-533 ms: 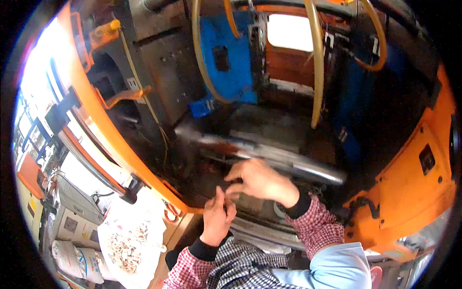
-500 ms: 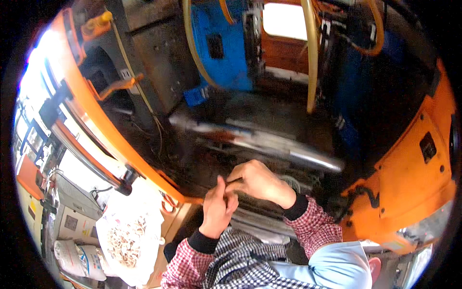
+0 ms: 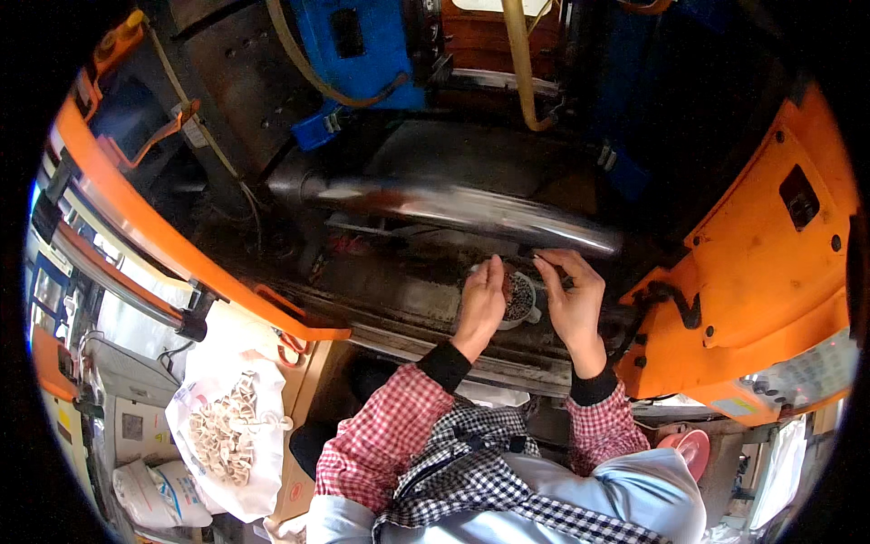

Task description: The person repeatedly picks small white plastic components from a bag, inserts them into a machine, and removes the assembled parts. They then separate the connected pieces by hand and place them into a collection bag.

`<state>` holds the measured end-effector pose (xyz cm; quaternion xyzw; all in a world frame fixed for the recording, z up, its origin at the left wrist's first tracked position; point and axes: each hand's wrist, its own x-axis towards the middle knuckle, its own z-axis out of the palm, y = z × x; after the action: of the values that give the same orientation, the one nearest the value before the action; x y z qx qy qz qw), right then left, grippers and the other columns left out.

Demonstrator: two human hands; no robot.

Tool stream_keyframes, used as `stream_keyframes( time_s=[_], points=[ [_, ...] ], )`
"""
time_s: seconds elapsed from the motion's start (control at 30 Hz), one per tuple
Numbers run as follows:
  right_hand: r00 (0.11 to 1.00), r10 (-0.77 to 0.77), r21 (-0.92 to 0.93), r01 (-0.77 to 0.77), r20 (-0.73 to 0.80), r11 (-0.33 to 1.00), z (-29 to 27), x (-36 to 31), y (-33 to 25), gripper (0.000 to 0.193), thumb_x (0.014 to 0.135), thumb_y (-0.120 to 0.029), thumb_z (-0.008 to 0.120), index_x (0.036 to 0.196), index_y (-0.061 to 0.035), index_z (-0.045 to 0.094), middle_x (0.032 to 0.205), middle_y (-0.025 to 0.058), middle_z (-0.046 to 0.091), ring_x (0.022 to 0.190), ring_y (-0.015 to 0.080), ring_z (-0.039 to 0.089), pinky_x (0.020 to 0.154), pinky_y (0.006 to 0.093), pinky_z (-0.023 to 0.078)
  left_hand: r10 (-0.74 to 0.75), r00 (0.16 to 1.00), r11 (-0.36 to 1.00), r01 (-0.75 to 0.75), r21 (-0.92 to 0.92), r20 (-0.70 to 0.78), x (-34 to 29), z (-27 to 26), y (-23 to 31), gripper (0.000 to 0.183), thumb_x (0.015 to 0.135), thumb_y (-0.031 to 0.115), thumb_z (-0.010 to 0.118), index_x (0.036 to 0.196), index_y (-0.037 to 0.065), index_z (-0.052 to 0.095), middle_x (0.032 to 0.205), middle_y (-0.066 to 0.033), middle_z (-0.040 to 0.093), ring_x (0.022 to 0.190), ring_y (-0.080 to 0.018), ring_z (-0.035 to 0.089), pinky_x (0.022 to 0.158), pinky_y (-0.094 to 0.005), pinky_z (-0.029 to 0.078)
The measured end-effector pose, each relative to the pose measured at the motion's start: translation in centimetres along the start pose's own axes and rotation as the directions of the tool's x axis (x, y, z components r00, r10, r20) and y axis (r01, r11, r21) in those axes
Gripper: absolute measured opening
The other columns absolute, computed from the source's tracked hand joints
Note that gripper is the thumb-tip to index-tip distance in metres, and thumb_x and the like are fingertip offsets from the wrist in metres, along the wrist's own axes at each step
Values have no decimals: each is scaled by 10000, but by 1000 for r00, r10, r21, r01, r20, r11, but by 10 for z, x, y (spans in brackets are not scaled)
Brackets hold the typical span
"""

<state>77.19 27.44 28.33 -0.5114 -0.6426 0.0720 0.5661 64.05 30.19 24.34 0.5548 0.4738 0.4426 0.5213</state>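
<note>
Inside an open orange machine, a small round white cup (image 3: 520,299) filled with dark small pieces sits on the greasy bed below a shiny steel bar (image 3: 471,207). My left hand (image 3: 483,304) is held edge-on right beside the cup's left rim, fingers together and pointing up. My right hand (image 3: 571,299) is just right of the cup, thumb and fingers pinched near the bar; whether it holds a piece I cannot tell. Both sleeves are red checked with black cuffs.
An orange machine cover (image 3: 761,263) stands at the right and an orange guard rail (image 3: 172,245) runs down the left. A white bag of pale moulded parts (image 3: 227,435) lies lower left. Blue machine block (image 3: 358,45) and yellow hoses (image 3: 521,63) are at the top.
Both hands have shifted right and parted; before they were together at one spot under the bar, now they flank the small cup. The view has tilted down and left.
</note>
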Motion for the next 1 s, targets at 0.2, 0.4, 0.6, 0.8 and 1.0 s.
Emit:
stream_keyframes(
  time_s=[0.2, 0.4, 0.6, 0.8, 1.0],
  points=[
    [999, 33, -49, -33, -17, 998, 0, 1, 2, 103, 811, -8, 620, 894, 48, 639, 837, 125, 641, 717, 168, 624, 621, 257, 478, 295, 925, 727, -380, 572, 241, 1, 15, -32, 272, 922, 142, 426, 1108, -50, 476, 1103, -231, 455, 1023, -386, 432, 854, -483, 363],
    [999, -40, 154, 41, -9, 987, 53, 45, -33, 109, 812, -18, 613, 895, 49, 636, 830, 139, 635, 726, 190, 627, 641, 269, 475, 548, 796, 360, -501, 787, 256, -18, -19, -8, 410, 849, 175, 535, 1217, 6, 474, 1317, -251, 340, 1272, -431, 245, 1007, -559, 187],
    [938, -86, 241, 174, -336, 955, 167, 191, -29, 180, 841, -118, 607, 939, 28, 644, 884, 149, 647, 765, 225, 631, 699, 294, 477, 844, 470, 353, -121, 928, -260, -91, -127, 97, 490, 899, 289, 472, 1272, -23, 414, 1385, -253, 281, 1297, -409, 239, 1066, -492, 159],
    [800, 58, 188, 69, -597, 980, 211, 360, -23, 244, 845, -176, 590, 947, 33, 663, 913, 203, 645, 864, 326, 608, 782, 402, 460, 867, -59, 498, 151, 854, -495, -115, -235, 122, 533, 939, 188, 444, 1376, -13, 214, 1403, -184, 279, 1311, -282, 255, 1074, -411, 170],
    [844, 12, 211, 120, -537, 970, 228, 411, -19, 213, 803, -206, 627, 896, -27, 695, 900, 174, 651, 839, 335, 614, 764, 402, 465, 629, 181, 776, -105, 622, -756, -112, -268, 100, 346, 955, 176, 454, 1237, -11, 379, 1042, -76, 524, 948, -146, 489, 863, -265, 375]
  ],
)
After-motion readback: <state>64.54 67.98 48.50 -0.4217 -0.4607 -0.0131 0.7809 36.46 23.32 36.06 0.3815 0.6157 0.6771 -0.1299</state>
